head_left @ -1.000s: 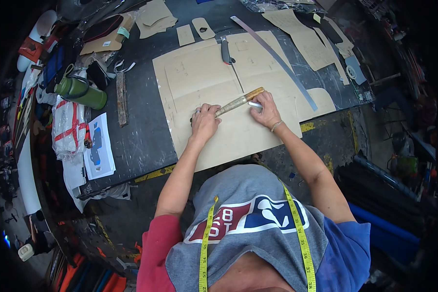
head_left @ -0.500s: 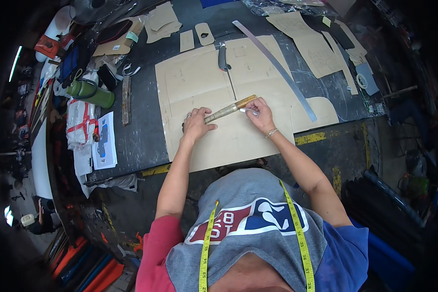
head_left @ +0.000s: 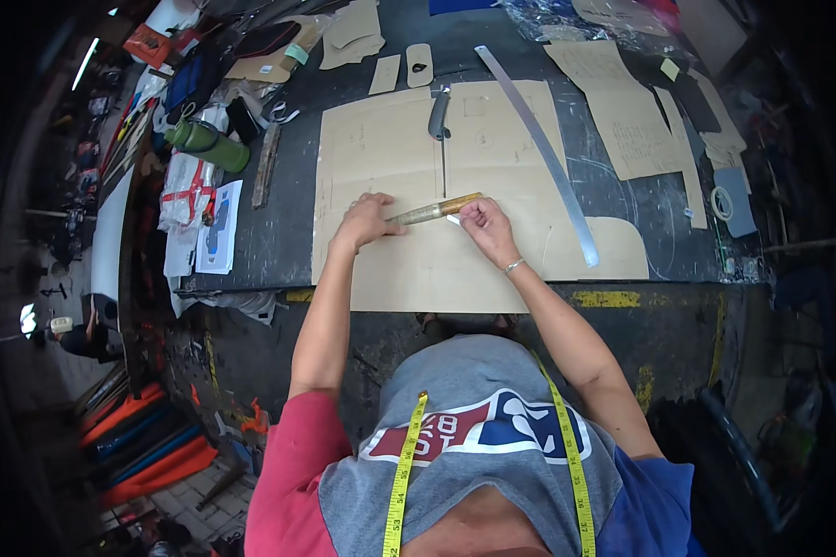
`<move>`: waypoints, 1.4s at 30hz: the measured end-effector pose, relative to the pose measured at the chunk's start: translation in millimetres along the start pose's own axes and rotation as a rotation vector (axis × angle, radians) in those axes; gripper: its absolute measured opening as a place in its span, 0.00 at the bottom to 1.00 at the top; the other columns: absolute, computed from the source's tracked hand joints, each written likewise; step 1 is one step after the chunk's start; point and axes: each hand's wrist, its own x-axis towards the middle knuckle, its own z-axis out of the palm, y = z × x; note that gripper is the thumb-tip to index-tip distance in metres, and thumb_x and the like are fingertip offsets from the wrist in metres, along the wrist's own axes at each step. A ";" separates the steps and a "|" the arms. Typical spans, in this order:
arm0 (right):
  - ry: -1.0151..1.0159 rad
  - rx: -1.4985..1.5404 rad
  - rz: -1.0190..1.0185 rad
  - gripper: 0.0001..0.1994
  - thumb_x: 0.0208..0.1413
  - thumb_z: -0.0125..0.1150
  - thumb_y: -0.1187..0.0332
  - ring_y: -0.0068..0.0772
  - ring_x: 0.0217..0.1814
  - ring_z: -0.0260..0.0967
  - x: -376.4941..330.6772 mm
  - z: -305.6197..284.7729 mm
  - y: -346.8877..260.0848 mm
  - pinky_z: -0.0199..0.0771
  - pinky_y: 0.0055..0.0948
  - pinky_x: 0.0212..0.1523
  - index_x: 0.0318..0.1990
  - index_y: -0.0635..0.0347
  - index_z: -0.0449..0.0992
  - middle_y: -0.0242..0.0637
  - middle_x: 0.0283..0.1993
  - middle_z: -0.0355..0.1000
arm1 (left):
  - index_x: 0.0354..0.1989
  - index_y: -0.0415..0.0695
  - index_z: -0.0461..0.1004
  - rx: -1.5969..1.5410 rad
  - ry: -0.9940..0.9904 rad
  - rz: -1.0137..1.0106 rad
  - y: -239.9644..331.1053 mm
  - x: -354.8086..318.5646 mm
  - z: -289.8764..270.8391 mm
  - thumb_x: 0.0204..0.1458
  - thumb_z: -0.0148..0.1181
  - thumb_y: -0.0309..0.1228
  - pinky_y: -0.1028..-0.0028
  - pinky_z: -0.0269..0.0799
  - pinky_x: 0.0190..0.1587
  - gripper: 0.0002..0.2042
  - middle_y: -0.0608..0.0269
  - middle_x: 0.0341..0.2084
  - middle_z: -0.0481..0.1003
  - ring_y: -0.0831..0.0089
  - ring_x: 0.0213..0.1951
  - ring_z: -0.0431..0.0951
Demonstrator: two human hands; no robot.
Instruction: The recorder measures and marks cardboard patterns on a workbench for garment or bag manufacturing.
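Observation:
A long tapered tool [head_left: 427, 213] with a wooden handle and a greyish, wrapped-looking shaft lies slanted across a large brown paper sheet [head_left: 418, 278]. My left hand [head_left: 367, 223] is closed over the tool's left end, which it hides. Close to the handle end, my right hand [head_left: 489, 227] has its fingers pinched on a small white piece [head_left: 453, 219], mostly covered by the fingers. Above the hands, a grey-handled tool [head_left: 438, 116] rests on the paper, with a thin dark line running down from it. A long metal ruler [head_left: 539, 148] lies diagonally to the right.
Brown paper patterns [head_left: 613, 111] lie at the far right, near a tape roll [head_left: 721, 202]. On the left are a green bottle [head_left: 207, 146], a printed sheet [head_left: 219, 227] and a narrow worn strip [head_left: 267, 165]. The dark table's [head_left: 288, 269] front edge runs below the hands.
The whole view has shifted as my head moved. My right hand has come slightly over the handle's end, and less of the white piece shows. My left hand stays on the tool.

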 end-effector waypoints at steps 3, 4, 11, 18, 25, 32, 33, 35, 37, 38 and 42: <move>0.007 0.207 0.085 0.04 0.57 0.61 0.72 0.18 0.34 0.65 1.0 -10.8 0.7 0.70 0.21 0.40 0.39 0.61 0.75 0.27 0.39 0.68 | 0.54 0.43 0.74 -0.058 0.223 0.324 81.7 -36.6 -35.4 0.45 0.73 0.39 0.61 0.69 0.60 0.28 0.53 0.54 0.73 0.53 0.57 0.73; 0.038 0.375 0.130 0.06 0.57 0.62 0.69 0.19 0.34 0.65 3.4 -10.3 -5.7 0.70 0.22 0.39 0.39 0.61 0.75 0.26 0.37 0.68 | 0.54 0.43 0.74 -0.095 0.261 0.470 108.2 -48.9 -44.3 0.47 0.72 0.40 0.61 0.69 0.59 0.26 0.53 0.54 0.73 0.53 0.57 0.73; -0.945 0.704 0.548 0.20 0.63 0.61 0.57 0.32 0.52 0.71 -23.4 50.9 -137.9 0.75 0.31 0.49 0.55 0.57 0.66 0.36 0.50 0.66 | 0.55 0.49 0.73 -0.252 0.116 1.137 238.1 -96.1 -28.3 0.54 0.65 0.37 0.61 0.68 0.59 0.20 0.61 0.50 0.73 0.63 0.54 0.75; -1.065 0.736 0.699 0.19 0.65 0.60 0.58 0.29 0.50 0.72 -26.7 63.6 -190.2 0.74 0.29 0.49 0.55 0.58 0.67 0.35 0.51 0.65 | 0.54 0.49 0.72 -0.208 0.040 1.256 242.3 -110.1 -19.0 0.53 0.64 0.37 0.62 0.64 0.60 0.20 0.64 0.51 0.71 0.65 0.56 0.72; -1.141 0.436 0.389 0.22 0.64 0.60 0.57 0.22 0.54 0.67 -30.6 83.6 -191.3 0.67 0.25 0.55 0.59 0.60 0.67 0.33 0.51 0.66 | 0.50 0.47 0.74 -0.279 0.089 1.310 219.0 -116.0 -22.0 0.51 0.66 0.36 0.63 0.65 0.58 0.18 0.62 0.47 0.72 0.63 0.53 0.74; -1.270 0.386 0.349 0.26 0.65 0.59 0.54 0.25 0.58 0.64 -34.5 99.7 -211.8 0.62 0.28 0.61 0.62 0.61 0.66 0.35 0.59 0.67 | 0.52 0.48 0.72 -0.228 -0.010 1.301 201.3 -134.9 -32.8 0.53 0.64 0.35 0.62 0.63 0.62 0.18 0.62 0.51 0.71 0.64 0.55 0.72; -1.273 0.384 0.358 0.26 0.65 0.59 0.54 0.25 0.58 0.64 -36.0 102.1 -215.5 0.62 0.28 0.61 0.62 0.61 0.66 0.35 0.59 0.67 | 0.52 0.48 0.72 -0.220 -0.008 1.306 199.3 -137.2 -34.4 0.52 0.64 0.35 0.62 0.63 0.62 0.19 0.62 0.51 0.71 0.64 0.55 0.72; -1.245 0.400 0.368 0.27 0.64 0.59 0.53 0.26 0.60 0.63 -39.2 107.4 -222.4 0.60 0.29 0.62 0.63 0.60 0.66 0.36 0.60 0.66 | 0.52 0.48 0.72 -0.249 0.009 1.321 194.7 -139.5 -38.0 0.52 0.64 0.35 0.63 0.63 0.62 0.19 0.62 0.51 0.72 0.64 0.55 0.72; -1.231 0.417 0.365 0.26 0.64 0.59 0.54 0.24 0.59 0.63 -40.1 113.9 -222.6 0.61 0.27 0.60 0.63 0.60 0.66 0.35 0.58 0.67 | 0.52 0.47 0.73 -0.273 0.024 1.340 190.9 -139.8 -41.8 0.52 0.64 0.35 0.63 0.63 0.62 0.19 0.62 0.50 0.72 0.64 0.55 0.72; -1.216 0.436 0.354 0.25 0.64 0.59 0.55 0.22 0.57 0.64 -40.7 116.8 -222.8 0.61 0.25 0.58 0.63 0.59 0.65 0.35 0.56 0.68 | 0.52 0.47 0.73 -0.272 0.038 1.324 188.6 -138.4 -44.2 0.51 0.64 0.35 0.63 0.63 0.62 0.19 0.62 0.50 0.72 0.64 0.55 0.72; -1.148 0.470 0.327 0.25 0.64 0.60 0.55 0.23 0.56 0.63 -44.2 127.4 -213.5 0.60 0.26 0.57 0.62 0.59 0.66 0.34 0.54 0.67 | 0.51 0.47 0.74 -0.264 0.044 1.281 179.2 -135.5 -45.1 0.51 0.64 0.35 0.63 0.64 0.61 0.18 0.62 0.51 0.72 0.64 0.55 0.72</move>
